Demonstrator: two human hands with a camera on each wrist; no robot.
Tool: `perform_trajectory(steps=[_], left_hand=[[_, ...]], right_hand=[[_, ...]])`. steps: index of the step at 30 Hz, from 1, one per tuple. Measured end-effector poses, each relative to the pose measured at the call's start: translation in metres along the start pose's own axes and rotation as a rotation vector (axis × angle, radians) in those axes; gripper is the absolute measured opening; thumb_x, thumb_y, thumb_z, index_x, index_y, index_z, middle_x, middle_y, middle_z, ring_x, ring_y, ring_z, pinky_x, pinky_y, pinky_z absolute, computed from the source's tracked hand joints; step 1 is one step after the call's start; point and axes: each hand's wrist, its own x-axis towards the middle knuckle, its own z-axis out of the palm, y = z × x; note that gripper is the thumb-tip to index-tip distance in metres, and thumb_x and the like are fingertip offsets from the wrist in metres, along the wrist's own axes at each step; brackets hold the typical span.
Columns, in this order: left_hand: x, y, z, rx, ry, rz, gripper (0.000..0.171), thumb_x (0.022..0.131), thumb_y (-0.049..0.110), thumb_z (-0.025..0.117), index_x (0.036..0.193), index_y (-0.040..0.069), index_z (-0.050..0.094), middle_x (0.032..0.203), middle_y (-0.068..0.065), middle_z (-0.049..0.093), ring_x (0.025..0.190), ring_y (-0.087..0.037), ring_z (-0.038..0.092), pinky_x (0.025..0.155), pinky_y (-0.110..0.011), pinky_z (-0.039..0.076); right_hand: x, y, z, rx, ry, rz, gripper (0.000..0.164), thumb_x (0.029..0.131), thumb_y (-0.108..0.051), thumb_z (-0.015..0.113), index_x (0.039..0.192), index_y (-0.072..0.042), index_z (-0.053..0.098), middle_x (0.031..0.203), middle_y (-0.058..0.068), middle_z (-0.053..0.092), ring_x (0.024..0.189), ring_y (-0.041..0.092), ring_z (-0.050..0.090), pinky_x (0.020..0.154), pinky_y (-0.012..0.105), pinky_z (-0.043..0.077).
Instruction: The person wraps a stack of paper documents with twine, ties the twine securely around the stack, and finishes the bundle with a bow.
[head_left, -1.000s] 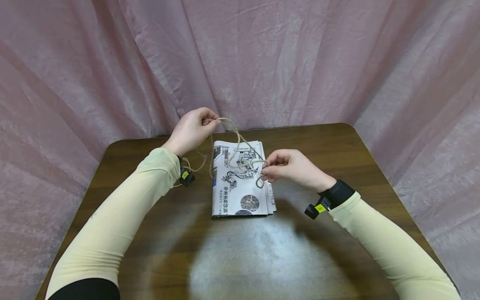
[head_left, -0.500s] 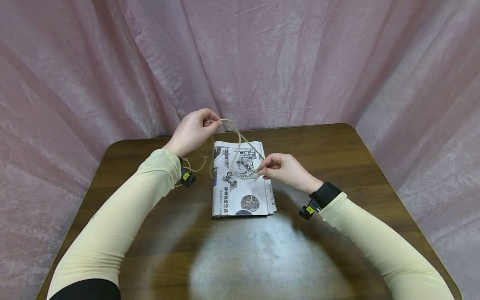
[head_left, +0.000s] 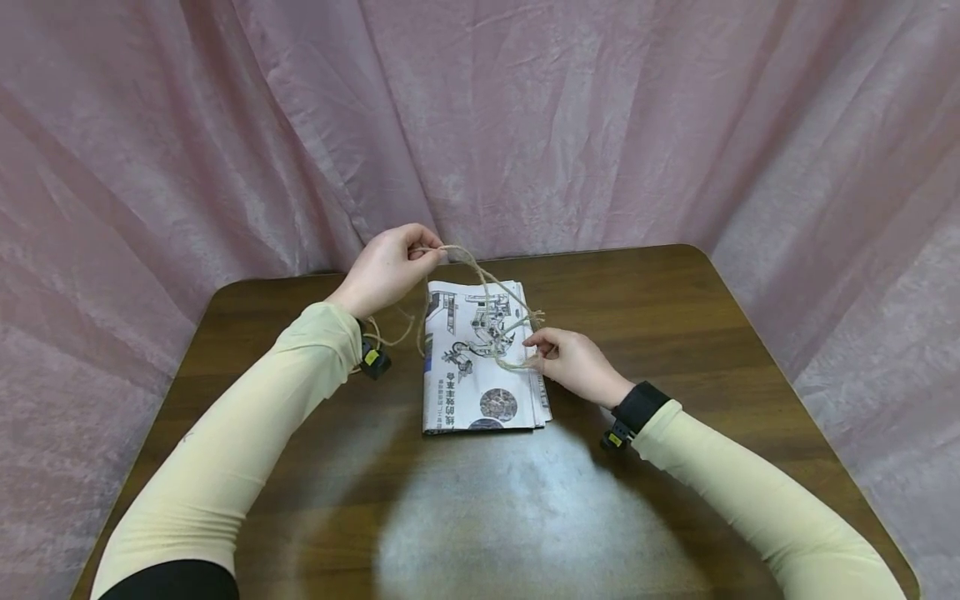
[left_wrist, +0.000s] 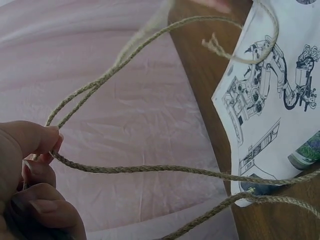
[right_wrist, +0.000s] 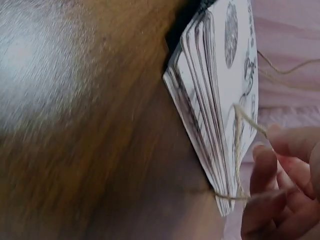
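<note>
A folded newspaper stack [head_left: 465, 408] with printed drawings lies flat on the table. Above its far left corner, my left hand [head_left: 390, 262] pinches a doubled length of thin jute twine [left_wrist: 140, 169] between thumb and forefinger. From those fingertips the twine arcs over the paper, and a frayed end shows near the right edge in the head view. My right hand [head_left: 573, 362] is beside that edge, pinching a loop of the twine [right_wrist: 237, 135] between thumb and fingers. In the right wrist view, one strand passes around the side of the folded pages.
The brown wooden table [head_left: 450, 517] has a rounded far right corner. Pink curtain [head_left: 555, 125] hangs close behind it and along both sides. More twine [head_left: 405, 333] trails down left of the newspaper, partly hidden by the left wrist.
My right hand first moved left over the newspaper, then slightly down and right with a loop of twine. The frayed end now shows above that hand. The left hand has dropped slightly, still pinching.
</note>
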Motion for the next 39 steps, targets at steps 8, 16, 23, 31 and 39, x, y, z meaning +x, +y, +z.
perform_trajectory(steps=[8, 16, 23, 31, 39], left_hand=[[-0.004, -0.001, -0.001, -0.004, -0.027, 0.002, 0.016, 0.099, 0.031, 0.067, 0.105, 0.017, 0.071, 0.085, -0.002, 0.06, 0.074, -0.018, 0.051, 0.07, -0.035, 0.04], [-0.011, -0.007, -0.005, -0.001, -0.03, 0.012, 0.015, 0.099, 0.032, 0.067, 0.104, 0.018, 0.07, 0.08, -0.002, 0.056, 0.072, -0.018, 0.049, 0.069, -0.035, 0.039], [-0.011, -0.007, 0.0, -0.008, -0.028, 0.03, 0.014, 0.099, 0.03, 0.068, 0.104, 0.017, 0.071, 0.079, -0.002, 0.054, 0.071, -0.018, 0.049, 0.069, -0.035, 0.039], [-0.012, -0.005, 0.002, 0.012, -0.022, 0.04, 0.012, 0.099, 0.028, 0.069, 0.103, 0.017, 0.071, 0.079, -0.001, 0.056, 0.072, -0.016, 0.049, 0.069, -0.035, 0.039], [-0.01, -0.003, 0.003, -0.004, -0.02, 0.048, 0.012, 0.099, 0.029, 0.068, 0.103, 0.017, 0.071, 0.077, -0.001, 0.054, 0.07, -0.016, 0.048, 0.067, -0.035, 0.039]], right_hand=[[-0.019, 0.02, -0.037, -0.054, -0.036, 0.071, 0.024, 0.093, -0.007, 0.059, 0.115, -0.008, 0.069, 0.102, 0.005, 0.069, 0.087, 0.019, 0.06, 0.077, 0.038, 0.049], [0.008, 0.034, -0.06, -0.081, 0.056, 0.077, 0.022, 0.106, -0.019, 0.057, 0.122, -0.01, 0.07, 0.11, 0.01, 0.067, 0.083, 0.024, 0.058, 0.072, 0.041, 0.047], [0.054, 0.032, -0.042, -0.123, -0.085, 0.073, 0.034, 0.104, -0.032, 0.06, 0.13, -0.01, 0.068, 0.119, 0.007, 0.067, 0.105, 0.025, 0.061, 0.089, 0.044, 0.049], [0.074, 0.04, -0.026, -0.169, -0.165, 0.105, 0.029, 0.098, -0.021, 0.068, 0.122, -0.004, 0.073, 0.113, 0.01, 0.072, 0.1, 0.025, 0.065, 0.089, 0.043, 0.051], [0.049, 0.064, -0.056, -0.223, -0.038, 0.134, 0.022, 0.1, -0.024, 0.067, 0.107, -0.007, 0.079, 0.105, 0.009, 0.074, 0.093, 0.025, 0.066, 0.084, 0.045, 0.051]])
